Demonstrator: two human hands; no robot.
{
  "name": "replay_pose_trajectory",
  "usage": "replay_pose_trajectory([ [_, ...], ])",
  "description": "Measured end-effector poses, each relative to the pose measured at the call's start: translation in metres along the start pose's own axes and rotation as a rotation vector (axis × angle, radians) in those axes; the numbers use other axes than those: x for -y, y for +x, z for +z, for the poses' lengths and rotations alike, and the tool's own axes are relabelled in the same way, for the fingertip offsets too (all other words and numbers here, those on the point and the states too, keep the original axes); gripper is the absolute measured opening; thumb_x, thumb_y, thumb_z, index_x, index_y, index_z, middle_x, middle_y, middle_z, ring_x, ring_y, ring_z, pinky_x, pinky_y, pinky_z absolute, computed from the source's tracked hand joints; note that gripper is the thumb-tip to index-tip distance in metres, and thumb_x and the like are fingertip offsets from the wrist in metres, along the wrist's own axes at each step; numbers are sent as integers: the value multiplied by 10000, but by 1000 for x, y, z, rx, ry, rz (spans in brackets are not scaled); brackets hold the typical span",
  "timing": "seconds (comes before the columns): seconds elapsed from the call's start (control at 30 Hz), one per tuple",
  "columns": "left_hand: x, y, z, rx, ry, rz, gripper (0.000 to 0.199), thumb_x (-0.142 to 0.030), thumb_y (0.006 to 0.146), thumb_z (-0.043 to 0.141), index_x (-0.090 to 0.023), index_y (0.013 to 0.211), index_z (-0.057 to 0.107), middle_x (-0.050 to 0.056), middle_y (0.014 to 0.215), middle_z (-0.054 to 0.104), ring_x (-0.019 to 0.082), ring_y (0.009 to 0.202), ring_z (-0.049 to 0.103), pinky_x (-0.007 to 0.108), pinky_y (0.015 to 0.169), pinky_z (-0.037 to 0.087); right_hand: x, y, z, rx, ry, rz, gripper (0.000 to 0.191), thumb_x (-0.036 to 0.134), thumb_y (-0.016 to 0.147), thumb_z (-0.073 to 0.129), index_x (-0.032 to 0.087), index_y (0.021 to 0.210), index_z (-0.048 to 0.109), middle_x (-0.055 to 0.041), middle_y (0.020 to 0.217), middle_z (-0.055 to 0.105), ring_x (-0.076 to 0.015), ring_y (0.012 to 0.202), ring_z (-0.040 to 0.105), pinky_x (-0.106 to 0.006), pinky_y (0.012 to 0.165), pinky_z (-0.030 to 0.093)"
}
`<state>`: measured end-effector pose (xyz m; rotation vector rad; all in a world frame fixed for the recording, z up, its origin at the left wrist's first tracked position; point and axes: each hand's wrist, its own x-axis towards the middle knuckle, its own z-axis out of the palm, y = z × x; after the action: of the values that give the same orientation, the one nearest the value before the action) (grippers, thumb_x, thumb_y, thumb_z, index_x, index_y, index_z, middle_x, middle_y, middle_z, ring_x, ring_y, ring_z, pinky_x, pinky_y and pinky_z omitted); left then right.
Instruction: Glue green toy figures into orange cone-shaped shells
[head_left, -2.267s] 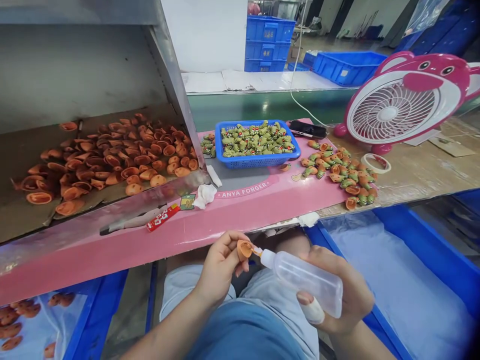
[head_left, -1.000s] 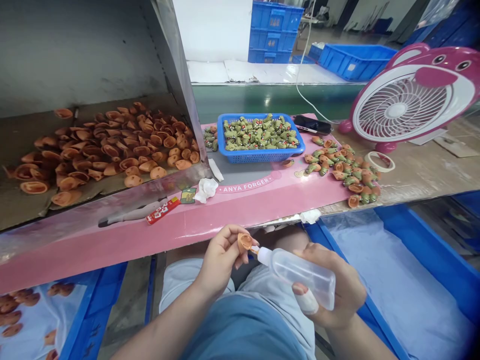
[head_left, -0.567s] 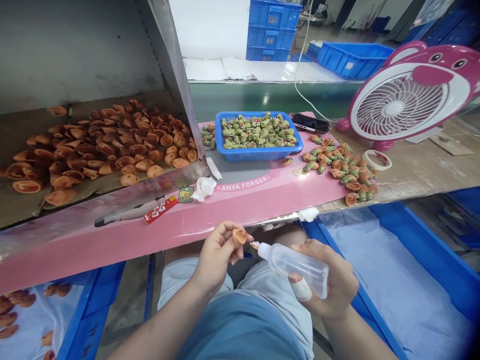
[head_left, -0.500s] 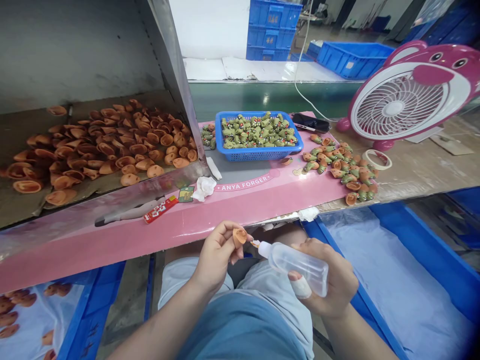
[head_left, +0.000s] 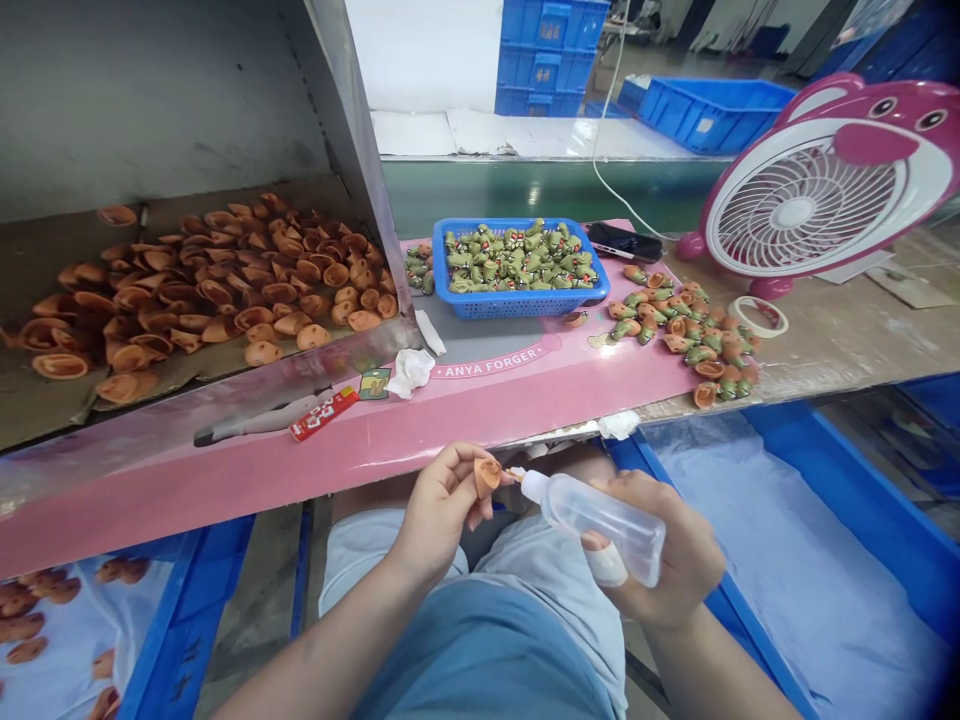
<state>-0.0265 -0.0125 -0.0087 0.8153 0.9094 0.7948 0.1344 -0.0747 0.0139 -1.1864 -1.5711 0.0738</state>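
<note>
Resting between the thumb and fingertips of the left hand (head_left: 439,510), a small orange cup (head_left: 487,478) is pinched by its outside, with its hollow turned toward the right. The fingers are drawn in, with only the cup's width left between them. A clear squeeze bottle (head_left: 600,522) is wrapped by the right hand (head_left: 664,545), and a white wrap (head_left: 607,566) is worn on that thumb. The bottle's tip is pointed at the cup's rim; whether they touch cannot be told.

Past the hands, a pink mat (head_left: 420,425) is spread on the table. On it, a blue basket (head_left: 517,305) is filled with little green pieces (head_left: 517,258). To the right, orange-and-green pieces (head_left: 712,345) are bunched near a tape ring (head_left: 759,316) and a pink fan (head_left: 795,212). To the left, many more orange cups (head_left: 225,290) are heaped inside a big box (head_left: 172,110).
</note>
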Motion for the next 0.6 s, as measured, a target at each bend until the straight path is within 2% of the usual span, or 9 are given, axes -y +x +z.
replay_pose_trajectory([
  [0.23, 1, -2, 1, 13, 10, 8, 159, -281, 720, 577, -166, 787, 490, -34, 577, 507, 56, 435, 424, 152, 381, 280, 2, 0, 1, 9, 17, -9, 256, 183, 667, 604, 120, 900, 521, -34, 669, 515, -134, 533, 479, -248, 444, 388],
  [0.43, 1, -1, 0, 6, 29, 22, 110, -257, 750, 538, -169, 788, 483, -28, 626, 510, 47, 443, 413, 151, 384, 276, 4, 2, 0, 10, -11, -30, 255, 188, 673, 595, 106, 901, 515, -46, 671, 521, -149, 549, 488, -259, 454, 390],
  [0.6, 1, -1, -1, 23, 42, 30, 64, -204, 761, 509, -172, 805, 477, -17, 645, 520, 49, 454, 388, 158, 397, 267, 6, 4, 1, 67, 19, -9, 249, 199, 678, 578, 109, 898, 504, -34, 643, 505, -125, 487, 445, -246, 410, 361],
])
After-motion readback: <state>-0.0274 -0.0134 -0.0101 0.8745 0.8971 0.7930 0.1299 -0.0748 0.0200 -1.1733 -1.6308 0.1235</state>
